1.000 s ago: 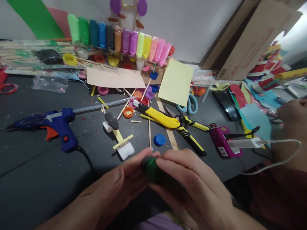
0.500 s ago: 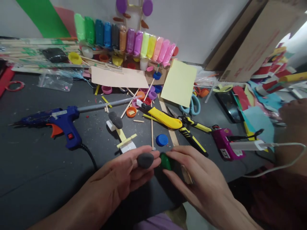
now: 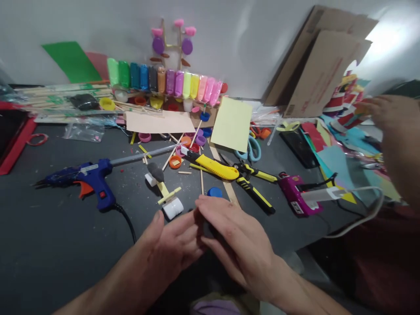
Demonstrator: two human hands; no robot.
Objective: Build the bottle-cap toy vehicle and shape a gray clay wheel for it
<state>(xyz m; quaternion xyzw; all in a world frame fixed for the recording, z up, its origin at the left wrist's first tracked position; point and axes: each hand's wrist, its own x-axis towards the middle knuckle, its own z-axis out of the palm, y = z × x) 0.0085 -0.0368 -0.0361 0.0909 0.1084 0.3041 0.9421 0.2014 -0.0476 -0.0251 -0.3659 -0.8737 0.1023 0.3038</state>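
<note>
My left hand (image 3: 173, 238) is palm up, its thumb raised and its long fingers reaching under my right hand. My right hand (image 3: 238, 238) lies over those fingertips, its own fingers bent and pressed together. Whatever lies between the two hands is hidden; only a dark gap shows there. Just beyond my hands is a small piece of work made of a white cylinder (image 3: 173, 208), a yellow strip (image 3: 169, 195) and a dark grey clay lump (image 3: 155, 172). A blue cap (image 3: 215, 192) sits right beyond my right fingers.
A blue glue gun (image 3: 95, 175) lies left, a yellow utility knife (image 3: 216, 167) and pliers (image 3: 254, 188) ahead. At right are a purple power adapter (image 3: 300, 197) and another person's hand (image 3: 387, 111). Clay packets (image 3: 164, 83) line the back; a yellow sheet (image 3: 232, 127) lies before them.
My right hand has moved left over my left fingers. The dark clay lump on my left fingers and the green piece in my right hand are now out of sight. The view has tilted up.
</note>
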